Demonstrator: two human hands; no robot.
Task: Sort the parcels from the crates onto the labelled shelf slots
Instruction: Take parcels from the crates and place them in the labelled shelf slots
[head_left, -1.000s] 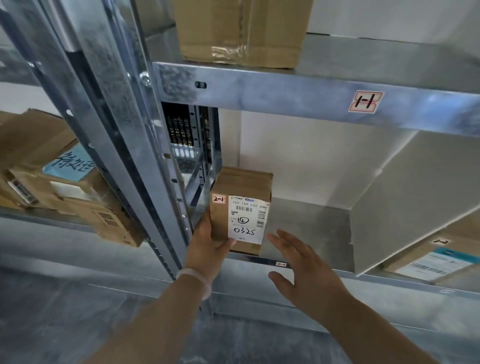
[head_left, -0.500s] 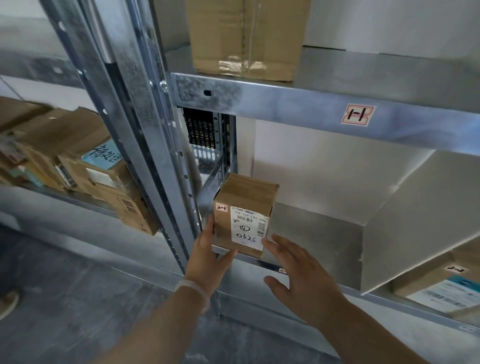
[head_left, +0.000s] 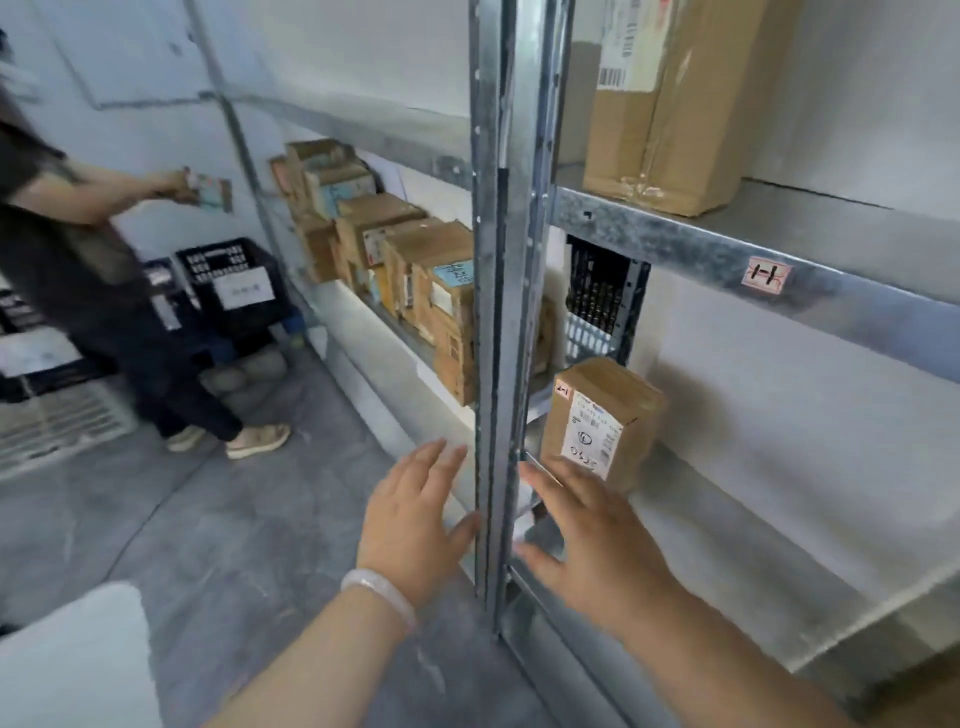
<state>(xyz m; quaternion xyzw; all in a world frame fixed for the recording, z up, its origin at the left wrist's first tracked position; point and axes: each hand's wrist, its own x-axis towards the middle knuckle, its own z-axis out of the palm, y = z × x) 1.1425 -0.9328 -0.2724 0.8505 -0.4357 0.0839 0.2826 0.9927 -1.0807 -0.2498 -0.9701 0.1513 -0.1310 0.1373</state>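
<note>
Parcel (head_left: 602, 423) stands on the lower shelf (head_left: 737, 530), and both your hands are empty.

The small brown parcel sits upright at the left end of the shelf, just beside the steel upright (head_left: 498, 312), with its white printed label facing you. Your right hand (head_left: 587, 540) hovers just in front of it with fingers spread and straight, holding nothing. Your left hand (head_left: 410, 519), with a pale bracelet (head_left: 379, 592) on the wrist, is spread open on the other side of the upright, also holding nothing. Above, a tall carton (head_left: 670, 104) stands on the upper shelf, whose front beam carries a "1-1" tag (head_left: 767, 275). To the left, more parcels (head_left: 405, 270) line the neighbouring shelf, and another person (head_left: 78, 234) stands near black crates (head_left: 234, 286).
</note>
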